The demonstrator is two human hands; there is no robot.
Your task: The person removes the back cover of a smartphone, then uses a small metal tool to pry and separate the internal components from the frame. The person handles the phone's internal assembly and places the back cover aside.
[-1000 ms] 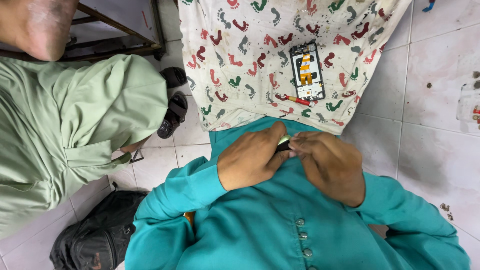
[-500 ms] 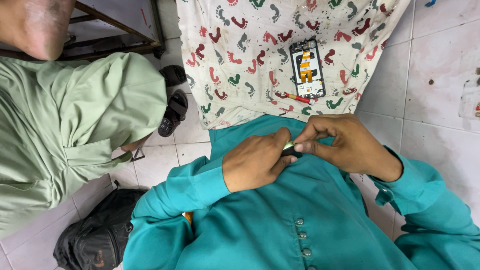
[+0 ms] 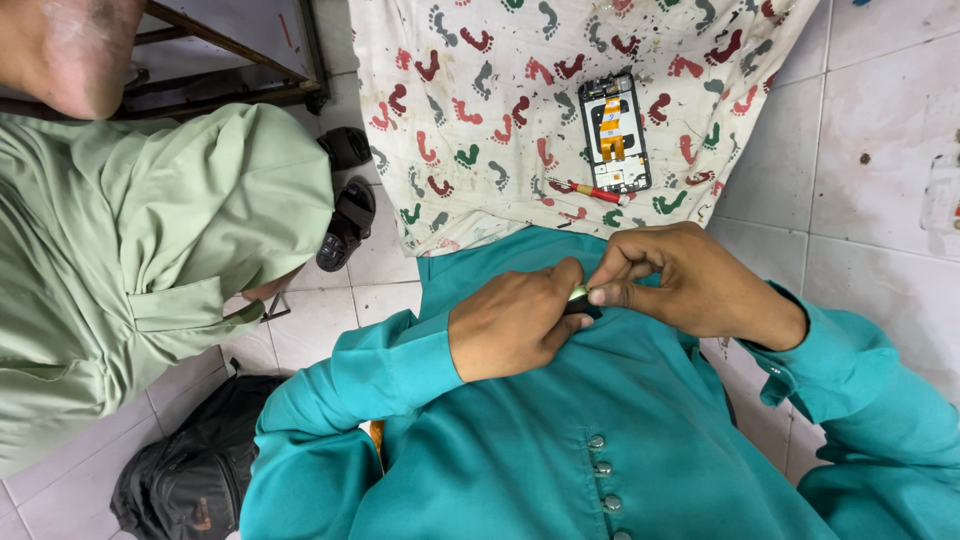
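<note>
Small object mostly hidden between hands.

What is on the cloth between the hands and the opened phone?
In the head view, a small red-handled screwdriver lies on the footprint cloth, between the opened phone and the hands.

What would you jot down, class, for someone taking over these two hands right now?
Left hand: closed around a small part over the lap.
Right hand: fingers pinch the same part's tip.
Opened phone, back off and orange strip showing, lies on the footprint cloth; a red screwdriver lies just below it.
Done: phone opened.
Left: what the part is cannot be told; phone not closed.
</note>
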